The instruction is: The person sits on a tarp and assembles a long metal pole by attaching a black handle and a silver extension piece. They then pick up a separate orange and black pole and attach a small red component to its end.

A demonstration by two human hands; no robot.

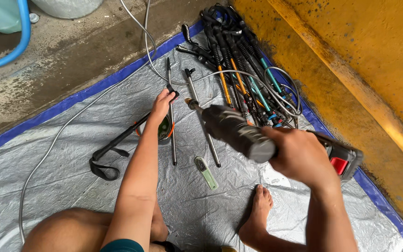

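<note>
The left hand (162, 103) has its fingers curled around a black-handled trekking pole (131, 133), pinning it against the silver tarp (71, 154) so it lies steady, strap trailing near-left. The right hand (299, 154) is wrapped tight around the grip of a grey battery-powered spray gun (239, 133), its nozzle aimed far-left toward that hand. Two loose metal pole sections (201, 116) lie between, and a heap of more poles (243, 70) sits far-right against the yellow wall (350, 60).
</note>
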